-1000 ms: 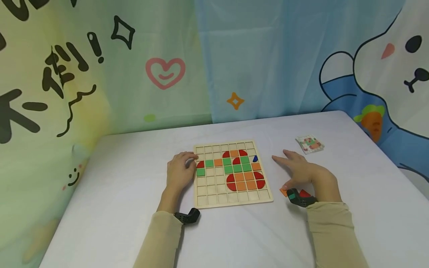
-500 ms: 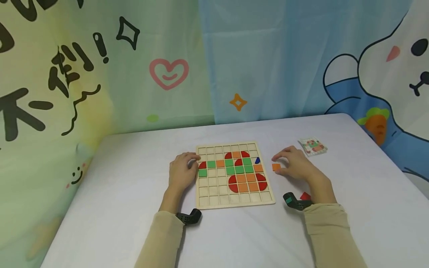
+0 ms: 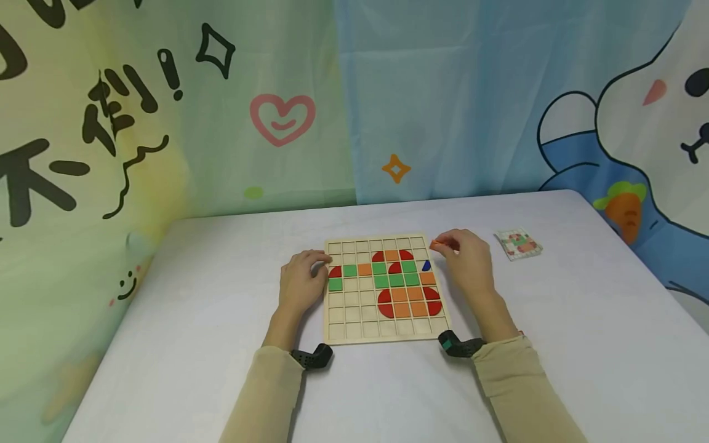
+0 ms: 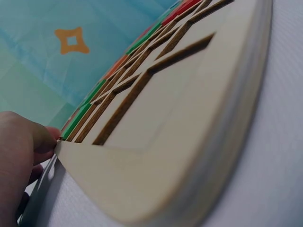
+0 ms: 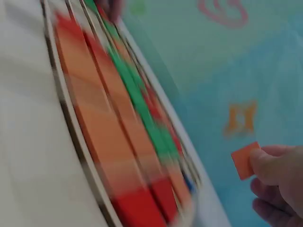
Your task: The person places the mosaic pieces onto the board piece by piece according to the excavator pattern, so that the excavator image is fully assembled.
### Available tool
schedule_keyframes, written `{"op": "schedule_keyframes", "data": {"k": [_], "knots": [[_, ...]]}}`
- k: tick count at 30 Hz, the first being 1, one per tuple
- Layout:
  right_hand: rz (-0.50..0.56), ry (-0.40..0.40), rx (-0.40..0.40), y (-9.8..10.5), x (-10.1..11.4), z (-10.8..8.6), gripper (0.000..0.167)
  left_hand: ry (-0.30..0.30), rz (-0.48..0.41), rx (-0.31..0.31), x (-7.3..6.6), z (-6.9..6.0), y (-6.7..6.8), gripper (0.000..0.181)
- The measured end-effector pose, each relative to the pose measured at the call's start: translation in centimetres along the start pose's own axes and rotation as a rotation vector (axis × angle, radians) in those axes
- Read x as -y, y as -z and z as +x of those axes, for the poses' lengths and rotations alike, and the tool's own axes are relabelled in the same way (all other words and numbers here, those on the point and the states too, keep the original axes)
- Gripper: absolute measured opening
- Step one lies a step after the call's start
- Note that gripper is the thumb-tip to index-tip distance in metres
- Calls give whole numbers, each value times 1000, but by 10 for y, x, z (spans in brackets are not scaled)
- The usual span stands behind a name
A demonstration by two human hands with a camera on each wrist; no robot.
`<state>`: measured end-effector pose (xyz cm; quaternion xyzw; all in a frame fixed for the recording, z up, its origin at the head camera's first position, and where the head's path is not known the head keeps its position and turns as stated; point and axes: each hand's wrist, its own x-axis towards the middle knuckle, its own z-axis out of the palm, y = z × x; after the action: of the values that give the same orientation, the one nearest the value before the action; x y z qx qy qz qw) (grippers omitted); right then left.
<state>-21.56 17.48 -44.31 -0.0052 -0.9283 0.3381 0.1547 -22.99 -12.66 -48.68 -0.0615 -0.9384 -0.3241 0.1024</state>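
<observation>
A square wooden grid board [image 3: 352, 315] lies on the table, its cells partly filled with flat green, orange and red tiles and one small blue piece [image 3: 426, 266]. At its left edge my left hand [image 3: 301, 280] holds the board with bent fingers, beside a red quarter-round tile [image 3: 335, 271]. My right hand [image 3: 468, 255] pinches an orange square tile [image 5: 244, 161] between thumb and finger. That tile is in the air near the board's upper right corner. The right wrist view is blurred across the board.
Small patterned cards [image 3: 519, 243] lie stacked at the back right of the white-covered table [image 3: 388, 394]. A printed curtain [image 3: 415, 92] hangs behind the table. The right sleeve [image 3: 515, 363] covers most of the spot where loose red pieces lay.
My right hand took an orange tile from the loose pieces at the right and carried it up and left to the board's upper right corner. My left hand stays at the board's edge.
</observation>
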Motion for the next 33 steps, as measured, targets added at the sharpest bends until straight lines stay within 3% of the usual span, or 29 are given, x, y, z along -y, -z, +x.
{"op": "schedule_keyframes", "data": {"k": [4, 7, 12, 20, 33], "knots": [[113, 84, 121, -25, 45, -12, 14, -4, -1, 1, 0, 0, 0, 24], [132, 162, 228, -46, 71, -25, 11, -13, -8, 2, -1, 0, -1, 24], [90, 227, 330, -72, 88, -40, 7, -18, 6, 12, -2, 0, -2, 23], [26, 307, 342, -90, 94, -48, 5, -16, 25, 6, -1, -1, 1, 24], [-104, 398, 298, -93, 99, -52, 7, -8, 18, 18, 0, -1, 2, 24]]}}
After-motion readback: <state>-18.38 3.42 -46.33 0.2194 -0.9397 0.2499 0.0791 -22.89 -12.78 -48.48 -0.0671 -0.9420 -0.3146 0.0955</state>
